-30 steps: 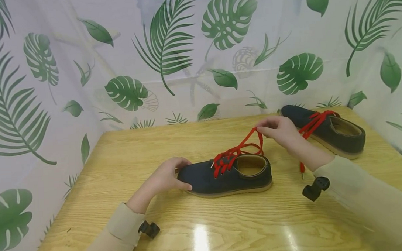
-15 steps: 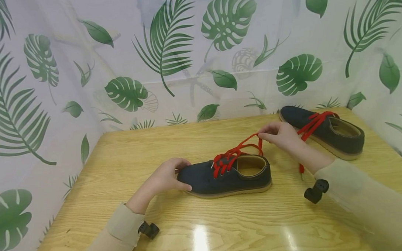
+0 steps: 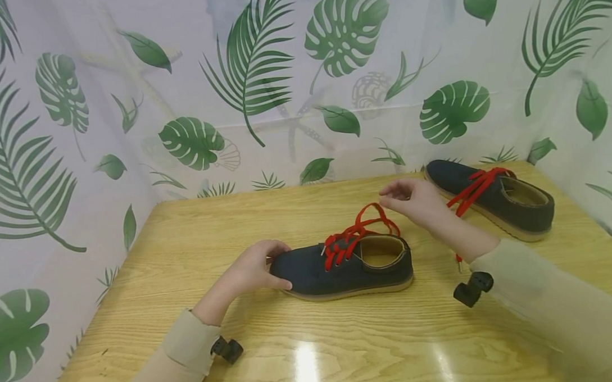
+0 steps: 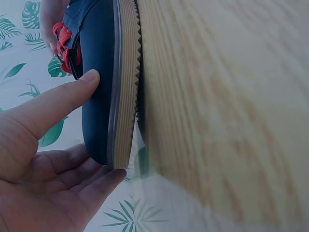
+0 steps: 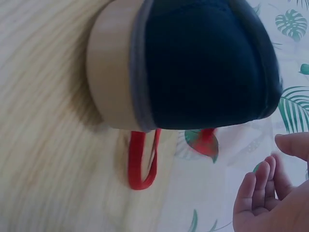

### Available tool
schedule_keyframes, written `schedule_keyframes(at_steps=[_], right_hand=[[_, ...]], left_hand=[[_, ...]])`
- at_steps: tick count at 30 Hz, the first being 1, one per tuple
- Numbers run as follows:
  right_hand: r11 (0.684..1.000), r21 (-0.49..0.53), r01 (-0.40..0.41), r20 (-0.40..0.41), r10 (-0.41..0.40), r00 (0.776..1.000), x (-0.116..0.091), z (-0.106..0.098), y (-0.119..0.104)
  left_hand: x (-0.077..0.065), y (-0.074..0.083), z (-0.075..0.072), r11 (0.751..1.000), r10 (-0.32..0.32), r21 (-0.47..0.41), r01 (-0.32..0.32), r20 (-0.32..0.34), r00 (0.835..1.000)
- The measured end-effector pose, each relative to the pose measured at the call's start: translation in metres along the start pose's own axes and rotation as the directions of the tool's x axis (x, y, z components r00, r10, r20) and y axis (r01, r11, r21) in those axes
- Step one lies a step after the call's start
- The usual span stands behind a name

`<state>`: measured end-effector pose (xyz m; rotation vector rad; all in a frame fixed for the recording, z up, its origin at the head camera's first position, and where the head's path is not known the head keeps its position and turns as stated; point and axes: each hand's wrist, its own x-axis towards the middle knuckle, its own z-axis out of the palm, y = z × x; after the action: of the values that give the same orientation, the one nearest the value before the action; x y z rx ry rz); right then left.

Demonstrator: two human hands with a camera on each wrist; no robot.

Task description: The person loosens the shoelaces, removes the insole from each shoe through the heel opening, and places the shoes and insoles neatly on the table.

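Navy shoe [image 3: 334, 281] sits sole-down on the surface [image 3: 271, 349], opening up. Left hand [image 3: 255, 267] clamps its toe, thumb on the near side. Right hand [image 3: 415, 203], above and beyond the shoe's heel: thumb and fingers apart, nothing visibly held. Red lace [image 3: 359, 229] stands in a loop over the shoe's opening, just beside those fingertips; contact unclear. Second shoe [image 3: 526, 206] lies beyond and right of it. Risks, as judged: a tug on the crossed strands could jam them into a knot; a slackened toe grip could let the shoe slide.
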<state>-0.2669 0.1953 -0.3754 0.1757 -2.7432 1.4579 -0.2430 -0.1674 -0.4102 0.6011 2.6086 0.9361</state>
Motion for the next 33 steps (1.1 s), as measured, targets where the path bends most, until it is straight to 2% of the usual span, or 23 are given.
schedule_keyframes(at_steps=[5, 10, 13, 18, 22, 33], right_hand=[[0.998, -0.005, 0.062, -0.02, -0.063, 0.998, 0.002, 0.002, -0.005], [0.992, 0.018, 0.127, 0.057, -0.128, 0.99, 0.002, 0.008, -0.006], [0.989, 0.054, 0.135, 0.118, -0.141, 0.983, 0.002, 0.013, -0.006], [0.982, 0.081, 0.169, 0.215, -0.183, 0.959, 0.005, 0.022, -0.006], [0.973, 0.076, 0.216, 0.244, -0.228, 0.942, 0.009, 0.028, -0.004], [0.973, 0.098, 0.209, 0.308, -0.23, 0.923, 0.008, 0.034, 0.0]], left_hand=[[0.0, 0.0, 0.0, 1.0, -0.012, -0.009, 0.012, -0.003, 1.0], [0.0, -0.001, 0.0, 1.0, -0.009, -0.011, 0.009, -0.005, 1.0], [0.0, -0.001, 0.0, 1.0, -0.012, -0.023, 0.012, -0.007, 1.0], [0.001, -0.002, 0.0, 1.0, -0.005, -0.028, 0.005, -0.005, 1.0], [0.001, -0.003, 0.0, 0.999, 0.005, -0.032, -0.005, 0.001, 1.0], [0.0, -0.003, 0.001, 0.999, 0.001, -0.032, -0.001, -0.006, 1.0]])
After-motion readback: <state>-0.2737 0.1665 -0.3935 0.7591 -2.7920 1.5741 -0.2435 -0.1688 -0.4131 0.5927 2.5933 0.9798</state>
